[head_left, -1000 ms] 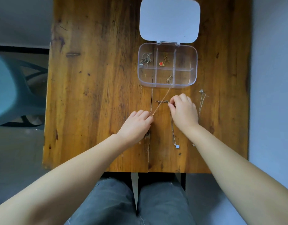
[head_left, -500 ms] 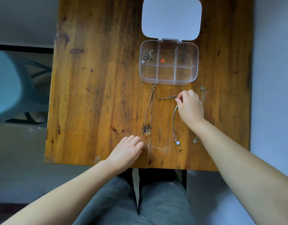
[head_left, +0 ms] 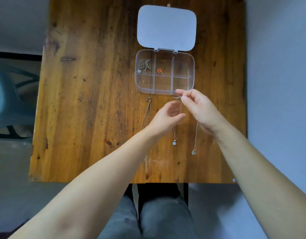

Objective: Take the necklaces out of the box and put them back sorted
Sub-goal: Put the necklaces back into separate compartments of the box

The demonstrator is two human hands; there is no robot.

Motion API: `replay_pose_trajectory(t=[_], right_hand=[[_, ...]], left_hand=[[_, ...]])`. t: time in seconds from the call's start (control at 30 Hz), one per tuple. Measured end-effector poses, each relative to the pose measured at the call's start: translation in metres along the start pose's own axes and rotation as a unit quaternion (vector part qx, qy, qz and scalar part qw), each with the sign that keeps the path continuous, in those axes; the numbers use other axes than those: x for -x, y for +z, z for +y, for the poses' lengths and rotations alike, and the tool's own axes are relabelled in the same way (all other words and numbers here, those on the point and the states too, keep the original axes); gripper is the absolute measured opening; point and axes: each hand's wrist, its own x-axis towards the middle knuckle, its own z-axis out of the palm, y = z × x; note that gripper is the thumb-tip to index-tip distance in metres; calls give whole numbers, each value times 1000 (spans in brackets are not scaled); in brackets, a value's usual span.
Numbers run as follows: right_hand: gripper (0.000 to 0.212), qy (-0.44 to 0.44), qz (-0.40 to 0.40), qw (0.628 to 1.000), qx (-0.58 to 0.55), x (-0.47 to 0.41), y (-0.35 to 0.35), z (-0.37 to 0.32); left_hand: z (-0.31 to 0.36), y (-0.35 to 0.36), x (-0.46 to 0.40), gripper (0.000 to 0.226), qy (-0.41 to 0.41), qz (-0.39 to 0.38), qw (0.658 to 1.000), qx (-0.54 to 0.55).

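On the wooden table (head_left: pixel 90 100) the clear box (head_left: pixel 191 83) lies open. Just before it, the right hand (head_left: pixel 198 109) pinches the clasp end of a white-pendant necklace (head_left: pixel 174 143); the left hand (head_left: pixel 167 118) hovers cupped, fingers apart, holding nothing.

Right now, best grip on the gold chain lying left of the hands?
Probably its far end by the clasp, pinched from above. The gold chain lies flat and straight on the table, clasp end nearest the box and clear; its near end runs under the left hand.
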Motion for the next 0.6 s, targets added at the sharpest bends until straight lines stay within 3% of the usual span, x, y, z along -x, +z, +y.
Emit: replay_pose_trajectory(t=[0.07, 0.17, 0.23, 0.33, 0.47, 0.6], right_hand=[[17, -8, 7, 997, -81, 4, -9, -18], [18, 7, 42, 971, -237, -1, -20, -44], [17, 0, 78, 965, -250, -9, -26, -59], [15, -21, 126, 971, -201, -25, -30, -74], [12, -25, 159, 967, -197, -49, -12, -83], [15, 43, 134, 945, -294, -75, 25, -85]], left_hand=[[11, 1, 1, 16, 20, -57, 998, -15], [10, -7, 13, 16, 21, -78, 996, -21], [6, -23, 22, 17, 11, -68, 998, 5], [7, -58, 23, 18, -11, -10, 1000, 22], [23, -97, 2, 19, -23, 121, 992, 11], [45, -103, -27, 15, -10, 216, 975, -57]])
